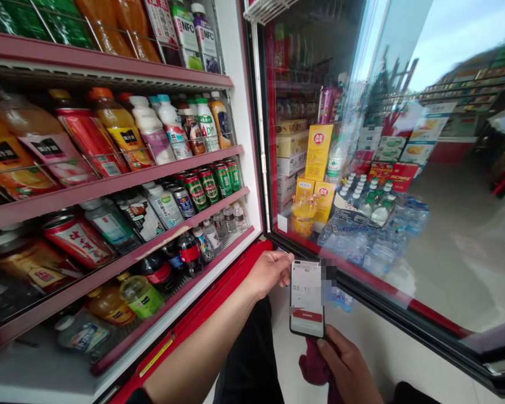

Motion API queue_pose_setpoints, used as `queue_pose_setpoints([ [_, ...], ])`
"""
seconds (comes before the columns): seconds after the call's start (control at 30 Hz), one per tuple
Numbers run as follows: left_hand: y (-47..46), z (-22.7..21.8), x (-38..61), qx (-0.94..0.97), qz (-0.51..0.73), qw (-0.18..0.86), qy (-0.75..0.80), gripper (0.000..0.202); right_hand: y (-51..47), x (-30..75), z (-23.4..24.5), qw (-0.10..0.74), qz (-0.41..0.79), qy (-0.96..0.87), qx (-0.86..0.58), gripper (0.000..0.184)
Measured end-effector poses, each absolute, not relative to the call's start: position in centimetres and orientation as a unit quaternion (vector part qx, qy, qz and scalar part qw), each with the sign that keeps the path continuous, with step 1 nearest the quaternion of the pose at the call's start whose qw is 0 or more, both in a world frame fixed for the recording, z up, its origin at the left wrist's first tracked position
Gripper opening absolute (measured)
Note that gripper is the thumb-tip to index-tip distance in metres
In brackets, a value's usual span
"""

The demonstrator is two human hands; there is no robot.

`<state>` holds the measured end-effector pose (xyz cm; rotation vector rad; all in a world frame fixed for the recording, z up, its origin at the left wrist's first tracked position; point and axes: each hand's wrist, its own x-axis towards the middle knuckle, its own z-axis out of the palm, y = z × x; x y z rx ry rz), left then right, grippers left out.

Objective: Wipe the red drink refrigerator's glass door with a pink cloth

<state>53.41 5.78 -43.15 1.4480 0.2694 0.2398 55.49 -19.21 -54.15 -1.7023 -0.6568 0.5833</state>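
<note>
I look down along an open drinks fridge. My right hand (348,367) holds a smartphone (306,297) upright by its lower end, together with a dark red cloth (315,367) bunched under the palm. The phone's screen is lit, white with a red band. My left hand (269,272) reaches across to the phone's upper left corner, fingers curled, fingertips touching its edge. Both hands hang in front of the fridge's red bottom sill (219,306).
Fridge shelves (122,185) at left carry several bottles and green cans (212,182). The open glass door (404,185) stands at right, reflecting stacked water bottles and boxes. A pale floor lies below.
</note>
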Motion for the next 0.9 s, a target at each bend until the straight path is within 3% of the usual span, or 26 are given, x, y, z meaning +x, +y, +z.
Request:
queue_pose_setpoints([
  [0.47, 8.5, -45.2, 53.3, 0.665, 0.158, 0.716, 0.141, 0.06, -18.3, 56.1, -55.5, 0.583, 0.254, -0.244, -0.733, 0.053],
  [0.77, 20.3, -48.8, 54.5, 0.708, 0.217, 0.618, 0.263, 0.036, -19.6, 56.7, -58.3, 0.57, 0.227, -0.174, -0.771, 0.063],
  [0.9, 26.7, -50.3, 55.4, 0.715, 0.249, 0.554, 0.347, 0.037, -20.2, 56.3, -59.4, 0.582, 0.205, -0.115, -0.779, 0.077],
])
